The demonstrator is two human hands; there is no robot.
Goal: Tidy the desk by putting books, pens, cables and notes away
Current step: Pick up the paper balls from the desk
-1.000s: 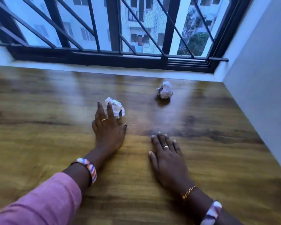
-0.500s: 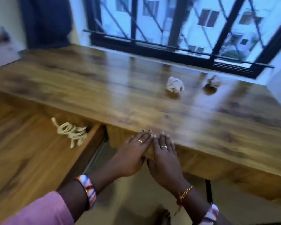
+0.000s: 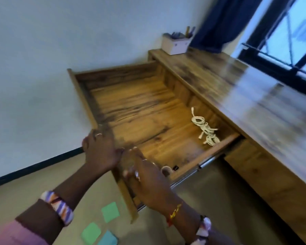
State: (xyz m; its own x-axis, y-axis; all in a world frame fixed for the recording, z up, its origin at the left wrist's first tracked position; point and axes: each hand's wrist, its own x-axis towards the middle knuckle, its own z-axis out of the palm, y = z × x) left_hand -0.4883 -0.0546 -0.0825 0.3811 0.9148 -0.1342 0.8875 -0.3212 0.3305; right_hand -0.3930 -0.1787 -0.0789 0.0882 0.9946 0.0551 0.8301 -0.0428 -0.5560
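Observation:
A wide wooden drawer (image 3: 83, 96) stands pulled out from under the desk top (image 3: 237, 85). Coiled cream cables (image 3: 206, 129) lie in it near the desk side. A small roll (image 3: 165, 170) and a small black item (image 3: 175, 167) sit in its near corner. My left hand (image 3: 100, 149) rests on the drawer's front panel with fingers curled over its top edge. My right hand (image 3: 145, 179) holds the same panel closer to me. Two green sticky notes (image 3: 110, 211) and a blue one (image 3: 108, 238) lie on the floor below my arms. The image is blurred.
A white pen holder (image 3: 177, 43) with pens stands at the far end of the desk against the wall. A dark blue curtain (image 3: 217, 23) hangs beside the barred window (image 3: 290, 32). A closed drawer front (image 3: 254, 165) lies to the right.
The view has swung left from the desk top with two crumpled papers to the open drawer. Both hands have moved from the desk's front edge onto the drawer's front panel.

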